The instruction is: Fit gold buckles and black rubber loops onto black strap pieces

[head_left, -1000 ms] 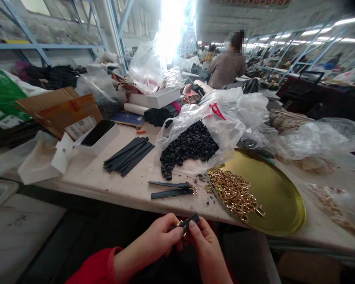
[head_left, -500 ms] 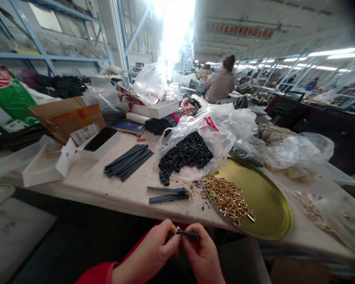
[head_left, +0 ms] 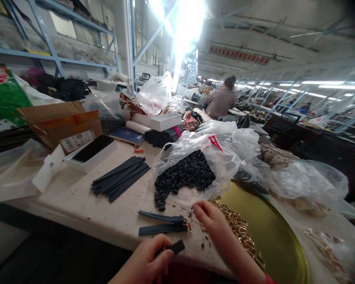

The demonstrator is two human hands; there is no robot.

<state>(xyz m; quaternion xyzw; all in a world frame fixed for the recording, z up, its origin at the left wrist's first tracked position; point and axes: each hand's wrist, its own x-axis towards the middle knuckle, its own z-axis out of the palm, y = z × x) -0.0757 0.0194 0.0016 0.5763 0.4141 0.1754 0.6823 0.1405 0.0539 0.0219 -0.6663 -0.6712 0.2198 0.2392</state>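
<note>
My left hand (head_left: 154, 256) is closed around a dark strap (head_left: 178, 247), whose short end sticks out past the thumb at the table's front edge. My right hand (head_left: 207, 216) reaches over the tabletop with its fingers drawn together; whatever they may hold is too small to make out. It is beside small dark scraps, between a clear plastic bag of black loops (head_left: 186, 173) and a pile of gold buckles (head_left: 239, 227) on a round gold tray (head_left: 279, 232). Two dark straps with gold buckles (head_left: 162, 228) lie just beyond my left hand.
A bundle of flat dark strips (head_left: 120, 177) lies left of the bag. Farther left are a phone (head_left: 93, 148) in a white box and an open cardboard box (head_left: 62, 122). More plastic bags (head_left: 307, 181) stand at right. A person (head_left: 220, 100) is in the background.
My hands were together at the strap and have parted. The right hand has moved forward over the table towards the bag; the left keeps the strap. The view has shifted slightly.
</note>
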